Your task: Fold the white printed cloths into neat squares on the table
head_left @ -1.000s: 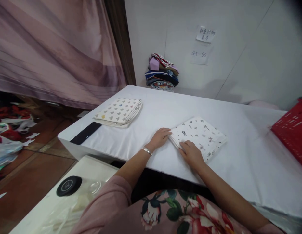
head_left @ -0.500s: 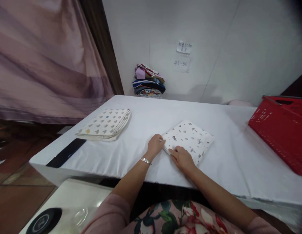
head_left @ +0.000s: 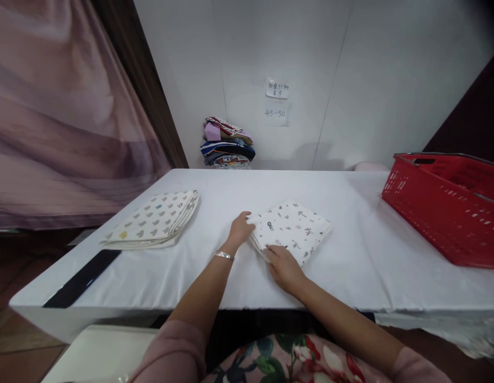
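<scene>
On the table (head_left: 350, 287), left fingers (head_left: 244, 215) and right fingers (head_left: 276, 249) (narrowly parted) hold folded cloth (head_left: 290, 226).

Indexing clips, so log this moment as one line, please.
left hand: touching folded cloth, left corner | right hand: touching its near-left edge | second folded cloth: farther left | red basket: farther right

Premises are resembling a textile workroom: a folded cloth (head_left: 290, 230) is lying on the white surface (head_left: 350, 271), fabrics (head_left: 228, 149) are sitting stacked by the far wall (head_left: 247, 58), handwritten notices (head_left: 277, 89) are hanging there.
</scene>
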Demonstrator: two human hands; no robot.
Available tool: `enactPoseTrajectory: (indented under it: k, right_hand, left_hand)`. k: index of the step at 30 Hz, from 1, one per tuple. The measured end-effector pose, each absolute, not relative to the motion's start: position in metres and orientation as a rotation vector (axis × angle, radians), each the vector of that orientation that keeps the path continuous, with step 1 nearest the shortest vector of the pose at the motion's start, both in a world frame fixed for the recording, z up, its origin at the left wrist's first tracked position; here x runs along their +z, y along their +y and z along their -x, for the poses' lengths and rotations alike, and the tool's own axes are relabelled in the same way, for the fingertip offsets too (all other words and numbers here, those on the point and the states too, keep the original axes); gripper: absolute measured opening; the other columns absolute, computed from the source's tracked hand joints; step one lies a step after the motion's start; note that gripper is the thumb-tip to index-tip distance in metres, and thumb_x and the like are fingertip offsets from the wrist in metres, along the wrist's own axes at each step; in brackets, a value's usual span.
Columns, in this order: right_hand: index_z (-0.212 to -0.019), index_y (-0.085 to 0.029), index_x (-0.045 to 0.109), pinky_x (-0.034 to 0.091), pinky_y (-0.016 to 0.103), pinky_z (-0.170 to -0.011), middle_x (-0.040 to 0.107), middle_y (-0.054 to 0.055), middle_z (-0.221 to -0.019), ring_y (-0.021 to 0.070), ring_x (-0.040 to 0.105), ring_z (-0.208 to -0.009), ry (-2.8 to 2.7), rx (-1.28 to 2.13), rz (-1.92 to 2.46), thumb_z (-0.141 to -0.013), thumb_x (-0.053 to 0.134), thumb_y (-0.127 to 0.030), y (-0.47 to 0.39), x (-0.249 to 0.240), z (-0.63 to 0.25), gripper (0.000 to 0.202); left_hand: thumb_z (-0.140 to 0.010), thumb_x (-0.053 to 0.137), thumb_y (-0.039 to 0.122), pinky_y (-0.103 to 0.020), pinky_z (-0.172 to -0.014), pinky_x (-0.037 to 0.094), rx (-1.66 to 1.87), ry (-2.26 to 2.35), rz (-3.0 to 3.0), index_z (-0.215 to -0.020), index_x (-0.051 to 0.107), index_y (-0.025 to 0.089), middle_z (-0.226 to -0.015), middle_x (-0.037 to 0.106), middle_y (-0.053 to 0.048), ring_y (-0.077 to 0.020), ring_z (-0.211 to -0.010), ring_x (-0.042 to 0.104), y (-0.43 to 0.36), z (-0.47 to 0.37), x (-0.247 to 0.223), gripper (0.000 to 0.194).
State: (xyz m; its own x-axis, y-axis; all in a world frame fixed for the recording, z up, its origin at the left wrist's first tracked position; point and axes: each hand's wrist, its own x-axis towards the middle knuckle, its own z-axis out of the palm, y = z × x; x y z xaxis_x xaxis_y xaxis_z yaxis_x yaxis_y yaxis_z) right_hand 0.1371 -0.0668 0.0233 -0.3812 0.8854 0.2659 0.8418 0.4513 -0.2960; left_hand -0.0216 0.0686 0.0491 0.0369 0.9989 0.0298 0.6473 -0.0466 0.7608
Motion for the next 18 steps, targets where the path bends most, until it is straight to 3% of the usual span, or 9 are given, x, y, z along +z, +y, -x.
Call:
enactPoseTrajectory:
  k: [6,11,15,18]
  right_hand:
    - [-0.133,-0.01,0.047,0.032,0.042,-0.106,0.04,0.015,-0.144,0.0276,0.037,-0.13,-2.447,0.206,1.285,-0.083,0.052,-0.024,-0.066,0.008,-0.12,0.052]
    - [-0.14,-0.011,0.039,0.026,0.044,-0.11,0.029,0.014,-0.15,0.0274,0.026,-0.137,-2.526,0.13,1.293,-0.089,0.047,-0.029,-0.071,-0.006,-0.119,0.055]
    - [-0.142,-0.012,0.036,0.024,0.044,-0.112,0.028,0.014,-0.151,0.0264,0.024,-0.139,-2.542,0.121,1.303,-0.09,0.045,-0.03,-0.072,-0.005,-0.118,0.056]
    - [-0.142,-0.011,0.036,0.02,0.044,-0.113,0.026,0.015,-0.152,0.027,0.02,-0.14,-2.562,0.161,1.302,-0.09,0.046,-0.032,-0.076,-0.002,-0.119,0.058]
  left_hand:
    - [-0.071,0.057,0.009,-0.03,-0.09,0.047,0.797,1.847,-1.653,-0.122,0.053,0.013,-0.117,0.063,-0.01,-0.0205,-0.101,0.062,0.092,0.044,0.035,0.052]
    - [-0.077,0.051,0.01,-0.037,-0.107,0.035,0.813,1.944,-1.99,-0.127,0.051,0.01,-0.132,0.053,-0.015,-0.0251,-0.125,0.046,0.075,0.035,0.031,0.05]
    - [-0.085,0.051,0.027,-0.047,-0.114,0.021,0.802,1.871,-2.364,-0.129,0.05,0.014,-0.144,0.041,-0.013,-0.0286,-0.137,0.029,0.051,0.014,0.035,0.046]
    - [-0.087,0.048,0.039,-0.05,-0.114,0.017,0.656,1.868,-2.355,-0.132,0.047,0.014,-0.148,0.033,-0.015,-0.0297,-0.14,0.022,0.041,0.008,0.025,0.051]
